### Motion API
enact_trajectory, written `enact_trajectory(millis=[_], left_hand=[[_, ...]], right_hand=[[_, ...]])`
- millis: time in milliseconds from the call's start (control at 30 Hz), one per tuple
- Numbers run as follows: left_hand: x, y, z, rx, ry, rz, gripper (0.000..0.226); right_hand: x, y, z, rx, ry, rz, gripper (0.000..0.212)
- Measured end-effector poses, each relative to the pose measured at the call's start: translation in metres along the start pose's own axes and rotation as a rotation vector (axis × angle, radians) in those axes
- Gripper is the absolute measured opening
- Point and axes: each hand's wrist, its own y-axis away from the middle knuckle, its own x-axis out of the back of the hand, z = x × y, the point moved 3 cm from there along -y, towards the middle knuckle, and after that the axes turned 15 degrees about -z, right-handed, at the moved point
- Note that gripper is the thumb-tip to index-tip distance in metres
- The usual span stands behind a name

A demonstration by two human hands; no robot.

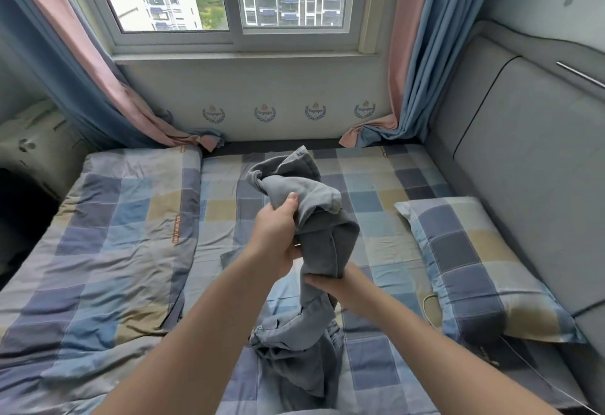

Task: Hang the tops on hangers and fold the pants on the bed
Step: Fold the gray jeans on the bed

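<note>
A crumpled grey garment [322,234], with the look of pants, is held up over the bed [386,250]. My left hand [278,234] grips its upper bunched part, thumb pressed on the cloth. Lower down, my right hand [330,287] holds the fabric from underneath, its fingers mostly hidden by the cloth. The garment's lower end hangs down and piles on the checked sheet near me. No hanger or top is in view.
A folded checked duvet [108,250] covers the bed's left half. A matching pillow [474,270] lies at the right against the grey padded headboard [530,185]. Curtains [422,54] flank the window behind the bed.
</note>
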Motion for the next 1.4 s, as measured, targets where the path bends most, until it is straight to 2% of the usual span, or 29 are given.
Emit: enact_trajectory(millis=[67, 133, 200, 300, 433, 533, 600, 667, 733, 800, 933, 1067, 1100, 1200, 1267, 1367, 1400], left_hand=[[0.001, -0.002, 0.008, -0.028, 0.014, -0.014, 0.024], [0.004, -0.003, 0.013, -0.043, -0.031, -0.05, 0.028], [0.012, -0.002, 0.011, -0.011, -0.166, -0.093, 0.034], [0.017, 0.004, -0.013, 0.082, -0.372, -0.26, 0.051], [0.017, 0.012, -0.071, 0.192, -0.672, -0.452, 0.037], [0.026, 0.013, -0.099, 0.19, -0.94, -0.406, 0.022], [0.036, 0.01, -0.102, 0.174, -0.97, -0.314, 0.006], [0.041, 0.006, -0.099, 0.168, -1.011, -0.278, 0.008], [0.042, 0.005, -0.093, 0.151, -1.0, -0.253, 0.022], [0.043, 0.004, -0.083, 0.092, -0.944, -0.185, 0.032], [0.029, 0.003, -0.049, -0.067, -0.786, -0.086, 0.026], [0.015, 0.003, -0.025, -0.102, -0.621, -0.048, 0.023], [0.01, 0.004, -0.021, -0.109, -0.612, -0.061, 0.023], [-0.006, 0.008, -0.013, -0.127, -0.585, -0.088, 0.026], [-0.013, 0.009, -0.007, -0.15, -0.549, -0.067, 0.031], [-0.012, 0.006, 0.0, -0.173, -0.532, -0.028, 0.035], [-0.009, 0.005, 0.001, -0.175, -0.536, -0.026, 0.033]], right_hand=[[0.01, 0.0, -0.001, -0.002, 0.04, 0.064, 0.007], [0.022, 0.003, -0.008, 0.048, 0.033, 0.158, 0.011], [0.032, 0.009, -0.021, 0.118, -0.044, 0.221, 0.012], [0.045, 0.015, -0.047, 0.233, -0.14, 0.266, 0.003], [0.061, 0.023, -0.09, 0.347, -0.224, 0.366, 0.005], [0.071, 0.026, -0.115, 0.389, -0.316, 0.397, 0.012], [0.076, 0.025, -0.124, 0.381, -0.38, 0.404, 0.018], [0.081, 0.022, -0.124, 0.344, -0.472, 0.381, 0.026], [0.084, 0.021, -0.115, 0.294, -0.555, 0.317, 0.032], [0.086, 0.02, -0.097, 0.208, -0.501, 0.276, 0.035], [0.072, 0.025, -0.047, 0.06, -0.355, 0.242, 0.05], [0.036, 0.03, -0.003, -0.01, -0.154, 0.059, 0.1], [0.026, 0.029, 0.006, -0.036, -0.135, 0.017, 0.101], [-0.002, 0.021, 0.027, -0.025, -0.063, -0.024, 0.072], [-0.007, 0.015, 0.037, -0.021, -0.023, 0.07, 0.055], [0.004, 0.01, 0.038, -0.059, 0.049, 0.2, 0.012], [0.007, 0.009, 0.035, -0.048, 0.059, 0.214, 0.01]])
